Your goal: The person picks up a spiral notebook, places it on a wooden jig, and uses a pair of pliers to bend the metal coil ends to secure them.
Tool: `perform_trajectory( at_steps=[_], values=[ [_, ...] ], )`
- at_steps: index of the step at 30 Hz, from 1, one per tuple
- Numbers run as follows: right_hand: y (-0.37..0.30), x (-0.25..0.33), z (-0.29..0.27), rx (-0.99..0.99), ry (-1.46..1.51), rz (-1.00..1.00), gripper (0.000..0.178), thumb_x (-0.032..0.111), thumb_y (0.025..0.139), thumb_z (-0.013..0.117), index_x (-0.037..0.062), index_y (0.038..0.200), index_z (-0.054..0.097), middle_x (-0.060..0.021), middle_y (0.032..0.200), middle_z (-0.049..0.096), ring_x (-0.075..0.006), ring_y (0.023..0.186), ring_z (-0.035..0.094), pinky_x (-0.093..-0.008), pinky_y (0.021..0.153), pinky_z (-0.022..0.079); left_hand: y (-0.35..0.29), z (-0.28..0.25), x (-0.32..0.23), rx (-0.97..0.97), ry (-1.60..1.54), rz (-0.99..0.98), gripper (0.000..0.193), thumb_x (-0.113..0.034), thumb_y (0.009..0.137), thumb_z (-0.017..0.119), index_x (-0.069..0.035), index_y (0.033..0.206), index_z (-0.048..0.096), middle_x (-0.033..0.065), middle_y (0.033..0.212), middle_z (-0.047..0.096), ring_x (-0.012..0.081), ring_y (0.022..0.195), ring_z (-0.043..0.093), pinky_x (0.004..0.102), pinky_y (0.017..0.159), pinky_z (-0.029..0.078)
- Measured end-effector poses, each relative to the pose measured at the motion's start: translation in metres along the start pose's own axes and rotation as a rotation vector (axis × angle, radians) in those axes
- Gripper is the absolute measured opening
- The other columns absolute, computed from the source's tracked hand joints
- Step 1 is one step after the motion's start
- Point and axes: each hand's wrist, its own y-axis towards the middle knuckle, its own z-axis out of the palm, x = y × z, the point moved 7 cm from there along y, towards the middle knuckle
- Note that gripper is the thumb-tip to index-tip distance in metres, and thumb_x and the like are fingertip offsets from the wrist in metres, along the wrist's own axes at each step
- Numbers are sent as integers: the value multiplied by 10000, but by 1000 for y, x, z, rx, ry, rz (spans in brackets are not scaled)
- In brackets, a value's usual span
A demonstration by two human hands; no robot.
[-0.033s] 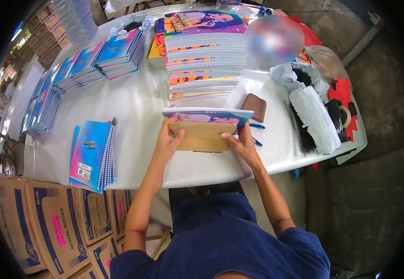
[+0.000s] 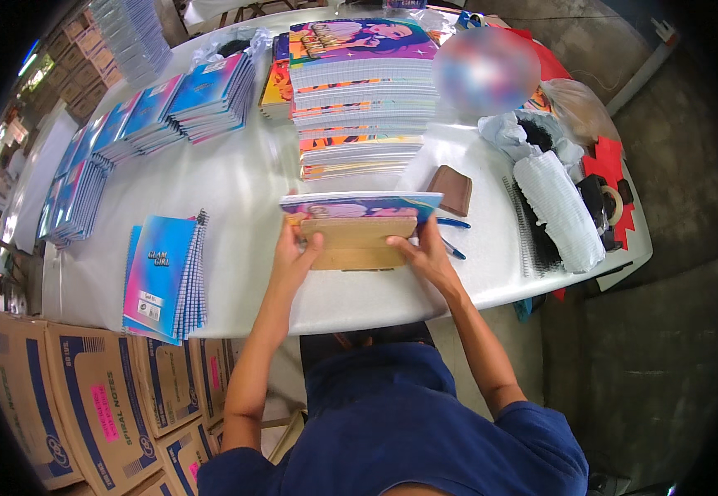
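Observation:
Upright between my hands stands an unbound notebook (image 2: 357, 246), its plain brown cardboard back toward me and a colourful printed cover showing along the top. My left hand (image 2: 294, 253) grips its left side, thumb on the cardboard and fingers behind. At the right side my right hand (image 2: 427, 255) holds it the same way. Beyond it rises a big pile of similar printed covers and pages (image 2: 363, 107), with a purple illustrated cover on top. A small fanned stack of blue and pink spiral notebooks (image 2: 160, 273) lies left of my hands.
Rows of bound blue notebooks (image 2: 148, 116) line the table's far left. Rightward lie a brown wallet (image 2: 450, 190), blue pens (image 2: 453, 249), black spiral coils (image 2: 532, 236), a white wrapped bundle (image 2: 559, 211) and a tape roll (image 2: 613, 206). Cardboard cartons (image 2: 98, 397) stand below at left.
Both hands have shifted slightly left with the notebook between them. Their hold looks the same, and the piles on the table have not moved.

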Motion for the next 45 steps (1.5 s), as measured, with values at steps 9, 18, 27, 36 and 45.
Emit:
perform_trajectory(
  at_steps=[9,18,27,36,45],
  values=[
    [30,-13,-130,-297,-519,-161,403,237,786,772,53,1114,626,-113,995,651,-263,911,633,-364,767,495,-7,-102,-25,-295,146,79,834,-272,914,652,-63,1529,129,162,1568,198,299,1434,222,406,1152,197],
    [41,-64,-230,-360,-1606,173,176,151,811,645,-3,894,640,-162,923,635,-330,910,643,-417,739,538,-7,-76,-98,-360,282,165,680,-136,958,562,-91,1525,190,160,1567,219,317,1442,219,416,1153,213],
    [43,-68,-235,-256,-1452,238,130,90,827,623,-4,908,585,-219,937,643,-389,863,643,-459,736,515,8,-9,-159,-238,476,383,598,-27,924,561,-28,1473,324,123,1536,319,265,1435,256,399,1153,203],
    [53,-20,-251,-219,-1117,-54,142,94,807,645,-12,890,599,-211,838,653,-401,834,628,-491,712,469,24,68,-166,30,860,529,598,-140,873,654,-110,1429,438,156,1501,373,372,1416,275,497,1125,223],
    [40,115,-95,-11,-465,-297,206,15,816,651,43,1009,718,-87,825,641,-181,722,613,-297,678,486,50,126,-131,260,1306,497,561,-371,886,612,-153,1385,481,80,1419,483,395,1324,394,600,1068,286]
  ],
)
